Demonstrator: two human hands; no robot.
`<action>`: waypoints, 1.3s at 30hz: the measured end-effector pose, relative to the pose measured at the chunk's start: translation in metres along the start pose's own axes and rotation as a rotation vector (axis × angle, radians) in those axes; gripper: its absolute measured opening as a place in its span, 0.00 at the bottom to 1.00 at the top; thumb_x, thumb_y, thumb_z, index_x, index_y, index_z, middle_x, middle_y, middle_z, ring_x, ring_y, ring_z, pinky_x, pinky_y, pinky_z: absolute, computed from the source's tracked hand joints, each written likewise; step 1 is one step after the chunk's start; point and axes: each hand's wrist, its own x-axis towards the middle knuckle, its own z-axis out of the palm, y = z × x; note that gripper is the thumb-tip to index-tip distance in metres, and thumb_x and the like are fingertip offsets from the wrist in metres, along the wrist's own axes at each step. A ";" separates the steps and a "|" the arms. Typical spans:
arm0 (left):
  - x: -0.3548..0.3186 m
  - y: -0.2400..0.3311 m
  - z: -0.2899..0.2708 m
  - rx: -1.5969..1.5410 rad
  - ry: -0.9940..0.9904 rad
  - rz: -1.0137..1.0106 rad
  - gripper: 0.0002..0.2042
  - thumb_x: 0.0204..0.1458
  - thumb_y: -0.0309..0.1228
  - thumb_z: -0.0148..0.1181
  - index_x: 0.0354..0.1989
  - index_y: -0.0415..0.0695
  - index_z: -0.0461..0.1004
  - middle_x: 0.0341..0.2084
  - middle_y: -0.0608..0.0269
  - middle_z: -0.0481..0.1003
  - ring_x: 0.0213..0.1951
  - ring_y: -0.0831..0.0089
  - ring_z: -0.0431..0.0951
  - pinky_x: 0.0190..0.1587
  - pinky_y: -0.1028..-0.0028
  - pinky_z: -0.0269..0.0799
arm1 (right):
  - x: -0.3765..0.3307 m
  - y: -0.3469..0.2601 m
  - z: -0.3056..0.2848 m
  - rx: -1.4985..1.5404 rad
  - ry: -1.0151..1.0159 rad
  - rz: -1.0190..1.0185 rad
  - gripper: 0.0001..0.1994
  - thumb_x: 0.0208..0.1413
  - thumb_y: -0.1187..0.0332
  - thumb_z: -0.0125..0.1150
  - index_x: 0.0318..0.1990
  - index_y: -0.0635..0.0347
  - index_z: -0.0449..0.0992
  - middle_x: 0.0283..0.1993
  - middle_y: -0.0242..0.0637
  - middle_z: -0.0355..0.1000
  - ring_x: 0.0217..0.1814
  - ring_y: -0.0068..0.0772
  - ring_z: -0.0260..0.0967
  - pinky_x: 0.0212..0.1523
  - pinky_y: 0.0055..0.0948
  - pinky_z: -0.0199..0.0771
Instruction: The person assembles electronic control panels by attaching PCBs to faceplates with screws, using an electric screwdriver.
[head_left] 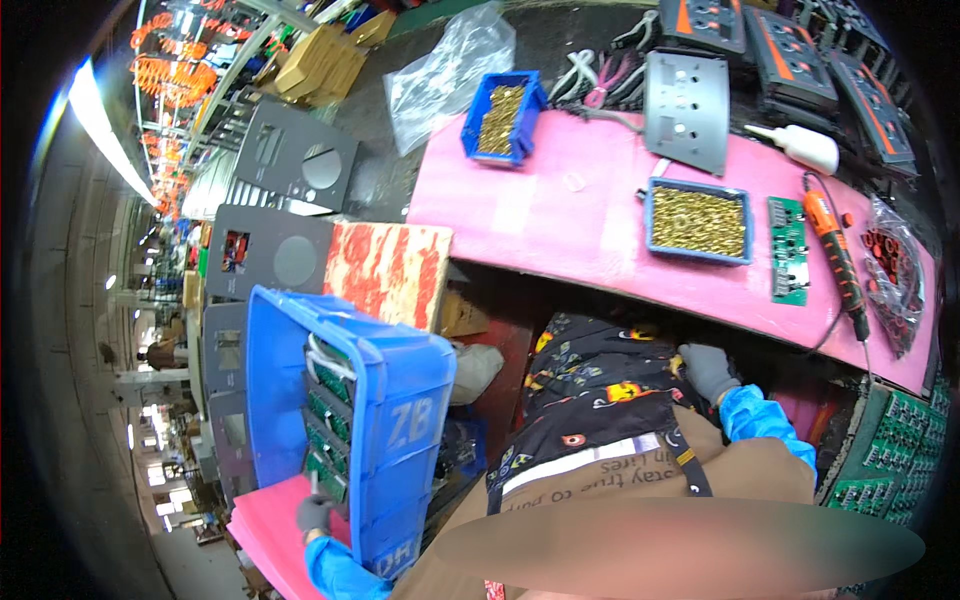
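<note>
L hand [314,513], grey glove w/ blue sleeve cover, was at the open side of the blue crate [400,420], fingers curled at the lower edge of the green PCBs [328,425] racked inside. Looked like a pinch on one board's edge, but can't confirm grip, too small. R hand [708,370], also grey-gloved, sat low by the person's lap under the pink bench [520,200]; closed or open, can't tell, nothing visibly in it.

Crate was tipped on its side at the person's left, resting above a pink sheet [265,530], boards stacked in a column, white cable [325,352] at the top.

On the bench, well apart from both hands: two blue trays of brass parts [697,220] [500,117], loose green PCB [788,248], orange electric screwdriver [835,255], grey metal plate [686,108], white glue bottle [800,146], bag of red parts [893,270]. More green boards [895,440] in a tray at lower right.

Judgement re pulling a board: hold by edges only, draw straight out along the stack so it doesn't snag neighbours or the cable, and steady the crate w/ the R hand since it sat tilted.
</note>
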 end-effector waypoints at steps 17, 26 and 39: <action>-0.121 0.554 -0.282 -0.359 0.520 1.566 0.15 0.52 0.33 0.58 0.49 0.47 0.73 0.38 0.51 0.77 0.39 0.65 0.80 0.42 0.70 0.74 | -0.060 -0.067 -0.088 0.451 0.292 0.093 0.16 0.50 0.68 0.58 0.48 0.56 0.72 0.41 0.43 0.71 0.43 0.49 0.69 0.43 0.41 0.69; -0.050 0.824 -0.192 -0.690 0.243 1.363 0.26 0.48 0.49 0.60 0.49 0.42 0.74 0.42 0.47 0.77 0.48 0.56 0.76 0.51 0.66 0.68 | -0.170 -0.103 -0.116 0.277 0.762 0.717 0.18 0.48 0.71 0.57 0.50 0.57 0.70 0.44 0.42 0.70 0.48 0.48 0.66 0.48 0.42 0.66; -0.084 0.764 -0.229 -0.906 0.363 1.311 0.17 0.52 0.42 0.55 0.34 0.37 0.77 0.32 0.46 0.77 0.34 0.52 0.76 0.39 0.62 0.68 | -0.048 -0.030 -0.229 0.081 0.847 0.391 0.18 0.54 0.66 0.58 0.52 0.58 0.69 0.43 0.45 0.70 0.46 0.49 0.68 0.43 0.43 0.70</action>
